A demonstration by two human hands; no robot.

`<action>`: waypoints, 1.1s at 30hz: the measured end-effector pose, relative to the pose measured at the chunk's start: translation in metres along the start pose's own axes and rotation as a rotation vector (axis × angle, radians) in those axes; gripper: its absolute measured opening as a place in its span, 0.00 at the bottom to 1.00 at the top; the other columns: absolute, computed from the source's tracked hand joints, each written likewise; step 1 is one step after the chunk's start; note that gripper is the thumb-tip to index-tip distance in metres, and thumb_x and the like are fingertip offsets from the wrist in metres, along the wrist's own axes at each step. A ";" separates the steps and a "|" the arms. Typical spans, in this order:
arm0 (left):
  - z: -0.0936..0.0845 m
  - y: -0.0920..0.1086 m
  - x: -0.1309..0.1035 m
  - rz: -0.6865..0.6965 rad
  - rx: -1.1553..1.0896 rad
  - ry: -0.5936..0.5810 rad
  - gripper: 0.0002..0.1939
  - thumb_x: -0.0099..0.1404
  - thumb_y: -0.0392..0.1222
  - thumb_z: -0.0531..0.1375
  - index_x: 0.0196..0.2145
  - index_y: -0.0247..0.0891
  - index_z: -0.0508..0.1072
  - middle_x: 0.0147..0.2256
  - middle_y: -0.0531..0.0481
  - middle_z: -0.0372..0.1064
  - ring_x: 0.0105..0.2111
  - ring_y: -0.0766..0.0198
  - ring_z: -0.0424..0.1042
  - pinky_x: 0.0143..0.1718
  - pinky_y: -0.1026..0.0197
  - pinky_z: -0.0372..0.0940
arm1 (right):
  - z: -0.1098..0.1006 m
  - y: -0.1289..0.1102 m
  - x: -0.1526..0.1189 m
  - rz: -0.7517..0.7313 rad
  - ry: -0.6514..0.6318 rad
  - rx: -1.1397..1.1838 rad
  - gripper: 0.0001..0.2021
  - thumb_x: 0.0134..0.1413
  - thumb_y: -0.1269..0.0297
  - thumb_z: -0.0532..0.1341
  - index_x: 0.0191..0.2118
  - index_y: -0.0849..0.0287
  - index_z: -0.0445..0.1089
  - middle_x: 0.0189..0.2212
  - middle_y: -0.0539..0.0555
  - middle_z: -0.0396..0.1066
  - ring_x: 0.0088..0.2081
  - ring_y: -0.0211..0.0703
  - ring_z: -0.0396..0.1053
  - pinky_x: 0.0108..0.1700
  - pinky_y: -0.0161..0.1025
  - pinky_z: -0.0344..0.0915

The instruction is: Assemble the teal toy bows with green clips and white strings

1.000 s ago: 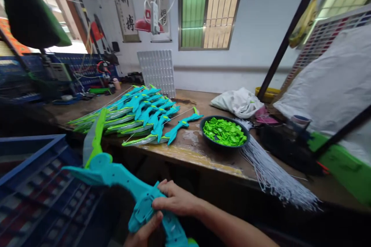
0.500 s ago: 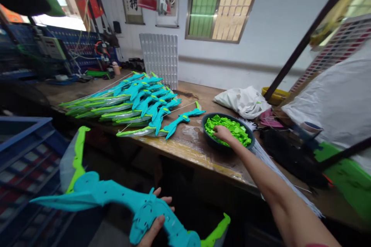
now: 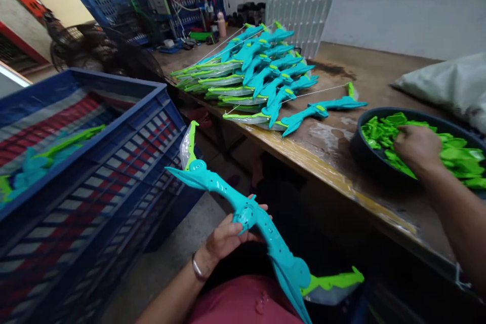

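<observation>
My left hand (image 3: 228, 235) is wrapped round the middle of a turquoise toy bow (image 3: 279, 243) with green tips, held over my lap. My right hand (image 3: 417, 149) is in a dark round basin (image 3: 359, 149) of bright green plastic pieces (image 3: 461, 154); its fingers are curled down among them, and what they hold is hidden. On the table, left of the basin, lies a strung bow (image 3: 304, 119) beside a stacked pile of similar bows (image 3: 261, 68).
A blue crate (image 3: 125, 182) with turquoise and green parts stands at the left. The wooden table (image 3: 330, 169) has a taped front edge. A white sack (image 3: 444, 78) lies behind the basin; a ribbed clear panel (image 3: 304, 5) leans at the wall.
The view has turned left and down, bringing more of the crate into sight. The held bow now shows more fully above my lap. My right hand is still in the basin.
</observation>
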State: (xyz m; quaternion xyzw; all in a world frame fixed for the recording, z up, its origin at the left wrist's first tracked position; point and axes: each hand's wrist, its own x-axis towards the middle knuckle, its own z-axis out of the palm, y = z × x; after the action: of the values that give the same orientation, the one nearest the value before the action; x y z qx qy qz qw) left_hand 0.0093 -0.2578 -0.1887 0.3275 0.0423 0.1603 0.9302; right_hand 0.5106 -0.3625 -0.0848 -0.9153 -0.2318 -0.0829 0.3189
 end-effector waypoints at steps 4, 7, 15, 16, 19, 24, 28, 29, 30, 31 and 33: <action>-0.001 -0.005 -0.008 -0.013 0.072 0.117 0.35 0.67 0.39 0.60 0.69 0.44 0.58 0.69 0.35 0.54 0.66 0.36 0.58 0.58 0.34 0.63 | -0.015 -0.033 -0.062 -0.193 0.012 0.183 0.21 0.69 0.50 0.58 0.49 0.62 0.79 0.49 0.67 0.75 0.54 0.61 0.70 0.53 0.58 0.61; 0.004 -0.012 -0.009 -0.003 0.059 0.140 0.35 0.68 0.37 0.60 0.70 0.45 0.56 0.70 0.37 0.52 0.66 0.39 0.57 0.60 0.32 0.61 | -0.013 -0.060 -0.140 -0.340 -0.280 0.508 0.24 0.63 0.40 0.63 0.51 0.56 0.76 0.44 0.61 0.76 0.43 0.55 0.75 0.48 0.57 0.67; 0.013 -0.025 -0.017 -0.026 0.081 0.182 0.32 0.68 0.34 0.62 0.67 0.49 0.61 0.68 0.41 0.57 0.66 0.43 0.58 0.61 0.36 0.63 | 0.017 -0.092 -0.307 -0.269 -0.818 0.895 0.14 0.65 0.53 0.65 0.50 0.54 0.78 0.38 0.54 0.73 0.37 0.43 0.72 0.37 0.36 0.71; 0.013 -0.026 -0.019 -0.032 0.081 0.182 0.32 0.68 0.34 0.63 0.67 0.50 0.61 0.68 0.42 0.57 0.67 0.43 0.58 0.61 0.36 0.63 | 0.017 -0.093 -0.314 -0.258 -0.828 0.909 0.12 0.65 0.55 0.66 0.49 0.54 0.77 0.37 0.53 0.74 0.37 0.43 0.73 0.38 0.36 0.71; 0.013 -0.030 -0.024 -0.030 0.067 0.171 0.31 0.69 0.35 0.63 0.66 0.52 0.62 0.68 0.44 0.57 0.67 0.44 0.58 0.63 0.37 0.62 | 0.014 -0.095 -0.320 -0.344 -0.829 0.901 0.06 0.66 0.60 0.65 0.43 0.55 0.76 0.38 0.52 0.75 0.39 0.42 0.72 0.43 0.36 0.69; 0.014 -0.038 -0.024 0.022 0.055 0.165 0.31 0.70 0.35 0.62 0.66 0.55 0.63 0.68 0.46 0.57 0.66 0.46 0.59 0.62 0.38 0.63 | 0.010 -0.098 -0.319 -0.453 -0.685 0.801 0.04 0.67 0.63 0.64 0.39 0.55 0.75 0.36 0.51 0.71 0.39 0.42 0.69 0.43 0.36 0.66; 0.019 -0.048 -0.015 0.076 0.064 0.207 0.36 0.71 0.36 0.60 0.70 0.58 0.54 0.72 0.48 0.49 0.69 0.46 0.55 0.65 0.38 0.59 | 0.015 -0.100 -0.335 -0.218 -0.624 0.856 0.05 0.66 0.61 0.65 0.44 0.55 0.74 0.35 0.51 0.71 0.35 0.40 0.70 0.38 0.34 0.68; 0.020 -0.051 -0.012 0.084 0.082 0.209 0.37 0.71 0.36 0.60 0.71 0.58 0.52 0.72 0.48 0.47 0.70 0.47 0.53 0.68 0.39 0.55 | 0.016 -0.102 -0.340 -0.160 -0.620 0.893 0.08 0.66 0.61 0.65 0.49 0.54 0.73 0.36 0.51 0.72 0.35 0.40 0.70 0.38 0.33 0.69; 0.021 -0.053 -0.009 0.088 0.109 0.208 0.38 0.71 0.37 0.60 0.72 0.58 0.50 0.73 0.49 0.46 0.70 0.49 0.50 0.70 0.41 0.51 | 0.017 -0.103 -0.344 -0.121 -0.618 0.927 0.11 0.67 0.61 0.65 0.53 0.53 0.72 0.37 0.51 0.72 0.35 0.40 0.71 0.37 0.33 0.71; 0.021 -0.054 -0.006 0.088 0.141 0.206 0.39 0.71 0.38 0.61 0.72 0.58 0.49 0.73 0.50 0.44 0.71 0.50 0.48 0.71 0.43 0.47 | 0.018 -0.104 -0.349 -0.104 -0.619 0.950 0.13 0.67 0.61 0.64 0.56 0.52 0.71 0.39 0.52 0.71 0.35 0.40 0.71 0.35 0.33 0.72; 0.021 -0.056 -0.002 0.070 0.184 0.200 0.39 0.71 0.39 0.61 0.72 0.58 0.47 0.73 0.51 0.43 0.72 0.51 0.46 0.73 0.45 0.41 | 0.020 -0.107 -0.355 -0.119 -0.606 0.948 0.13 0.68 0.62 0.62 0.56 0.50 0.72 0.41 0.52 0.70 0.34 0.40 0.71 0.33 0.33 0.72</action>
State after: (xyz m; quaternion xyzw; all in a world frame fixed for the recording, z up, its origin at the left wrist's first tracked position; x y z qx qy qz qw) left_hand 0.0262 -0.3119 -0.2070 0.3949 0.1380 0.2202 0.8812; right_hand 0.1477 -0.4083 -0.1484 -0.6400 -0.3762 0.2790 0.6092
